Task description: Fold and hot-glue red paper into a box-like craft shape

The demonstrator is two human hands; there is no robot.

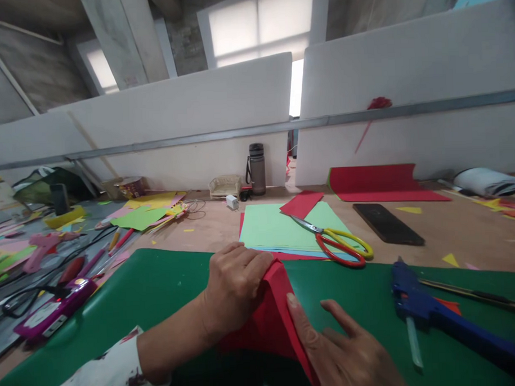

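Note:
A sheet of red paper stands folded up from the green cutting mat in front of me. My left hand is closed over its top fold, fingers curled round the upper edge. My right hand rests beside the sheet, thumb pressed along its right edge and the other fingers stretched flat on the mat. A blue glue gun lies on the mat to the right of that hand.
Scissors with yellow and red handles lie on a stack of light green paper. Behind are a black phone, a grey bottle, red sheets and white partition boards. Pens, paper scraps and a purple tool litter the left.

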